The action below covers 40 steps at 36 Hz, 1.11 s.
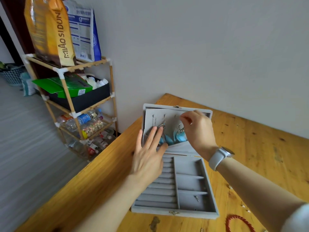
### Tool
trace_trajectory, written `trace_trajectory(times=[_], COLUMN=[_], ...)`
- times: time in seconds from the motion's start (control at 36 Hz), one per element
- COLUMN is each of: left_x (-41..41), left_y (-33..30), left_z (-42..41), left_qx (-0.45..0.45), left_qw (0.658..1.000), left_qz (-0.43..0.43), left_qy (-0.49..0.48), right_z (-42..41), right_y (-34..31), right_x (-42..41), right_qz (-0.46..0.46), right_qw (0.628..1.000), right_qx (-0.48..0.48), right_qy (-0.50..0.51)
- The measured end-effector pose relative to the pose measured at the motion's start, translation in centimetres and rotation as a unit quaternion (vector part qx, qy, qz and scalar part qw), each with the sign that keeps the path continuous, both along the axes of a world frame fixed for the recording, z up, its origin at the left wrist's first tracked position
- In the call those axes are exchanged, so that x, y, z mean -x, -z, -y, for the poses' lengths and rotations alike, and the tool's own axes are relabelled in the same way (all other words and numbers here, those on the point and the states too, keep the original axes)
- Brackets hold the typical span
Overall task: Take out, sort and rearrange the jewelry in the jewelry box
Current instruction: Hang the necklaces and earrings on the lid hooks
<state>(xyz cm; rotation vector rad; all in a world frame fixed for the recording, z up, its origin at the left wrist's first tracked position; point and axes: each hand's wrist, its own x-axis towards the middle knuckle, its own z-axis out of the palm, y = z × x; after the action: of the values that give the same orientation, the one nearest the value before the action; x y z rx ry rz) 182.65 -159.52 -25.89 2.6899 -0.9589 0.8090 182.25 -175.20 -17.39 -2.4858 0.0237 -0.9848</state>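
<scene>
Jewelry box (175, 213) — grey velvet, rectangular, open on wooden table (250, 148). Left hand (148, 156) flat, fingers straight, pressing the lid panel (167, 114). Right hand (199, 129) pinches a blue feather earring (179, 137) hanging there.

Left hand (148, 153): forearm bare, reaching forward from lower left; palm down, fingers (154, 133) straight and slightly spread, pressing flat. Right hand (198, 129): forearm bare, entering from lower right, wrist bent; fingers curled, thumb and forefinger tips pinched together at upper left of the hand.
</scene>
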Motion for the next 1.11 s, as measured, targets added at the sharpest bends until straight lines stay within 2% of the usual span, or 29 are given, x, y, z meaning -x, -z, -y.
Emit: trace_trajectory(times=[0.11,0.19,0.25,0.39,0.75,0.89,1.03,1.11], left_x=[0.0,0.1,0.1,0.1,0.0,0.0,0.0,0.0], left_y=[0.4,0.5,0.6,0.6,0.9,1.0,1.0,1.0], left_z=[-0.2,-0.3,-0.3,-0.6,-0.6,-0.6,-0.6,-0.6], left_qx=[0.005,0.009,0.009,0.002,0.009,0.017,0.021,0.017], left_qw=[1.0,0.999,0.999,1.0,0.998,0.998,0.997,0.996], left_qz=[-0.024,-0.032,-0.032,-0.024,-0.048,-0.062,-0.071,-0.078], left_qy=[0.003,0.009,0.011,0.013,0.028,0.03,0.033,0.032], right_z=[-0.7,-1.3,-1.5,-2.3,-4.1,-4.4,-4.8,-5.1], right_y=[1.3,1.3,0.9,0.6,2.5,3.4,3.1,2.7], right_x=[-0.5,-0.8,-1.0,-1.8,-2.2,-1.2,-1.1,-0.9], right_qz=[-0.039,-0.06,-0.052,-0.012,0.009,0.011,0.019,0.017], right_qw=[0.999,0.991,0.987,0.986,0.991,0.983,0.966,0.963], right_qx=[-0.005,-0.11,-0.145,-0.161,-0.135,-0.185,-0.256,-0.268], right_qy=[-0.017,-0.044,-0.046,-0.042,0.014,-0.007,0.025,0.021])
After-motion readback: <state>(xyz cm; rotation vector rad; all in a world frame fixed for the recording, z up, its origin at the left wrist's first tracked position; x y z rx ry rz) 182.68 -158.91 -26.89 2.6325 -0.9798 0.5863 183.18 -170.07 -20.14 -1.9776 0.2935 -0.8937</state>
